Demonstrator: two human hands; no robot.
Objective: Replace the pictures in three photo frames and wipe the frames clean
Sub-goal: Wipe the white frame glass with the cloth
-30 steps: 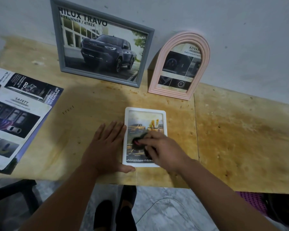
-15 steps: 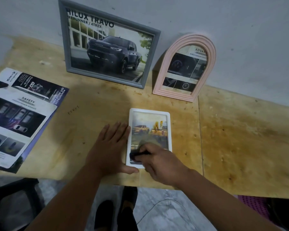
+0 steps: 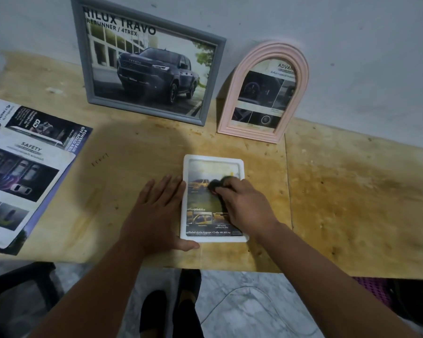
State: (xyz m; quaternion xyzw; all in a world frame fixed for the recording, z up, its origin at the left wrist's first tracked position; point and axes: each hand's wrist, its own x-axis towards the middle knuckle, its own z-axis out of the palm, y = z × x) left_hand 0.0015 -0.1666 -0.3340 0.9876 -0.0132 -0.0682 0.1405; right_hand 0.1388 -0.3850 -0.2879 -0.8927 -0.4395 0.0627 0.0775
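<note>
A small white photo frame [image 3: 214, 159] lies flat near the front edge of the wooden table [image 3: 340, 196], showing a yellow truck picture. My right hand [image 3: 244, 206] grips a dark cloth [image 3: 216, 185] and presses it on the glass, in the upper middle of the frame. My left hand [image 3: 154, 213] lies flat on the table against the frame's left edge, its thumb at the frame's lower left corner. A grey frame [image 3: 93, 67] with a dark pickup picture and a pink arched frame [image 3: 232, 93] lean upright against the wall behind.
Car brochures [image 3: 27, 167] lie spread at the table's left end. The grey wall [image 3: 352, 32] runs right behind the standing frames. Below the table edge are a dark stool [image 3: 20, 284] at left, my feet [image 3: 171, 311] on the tiled floor, and a purple seat [image 3: 374, 289] at right.
My right hand has moved the cloth from the lower part of the white frame's glass up to its upper middle. The left hand has stayed beside the frame.
</note>
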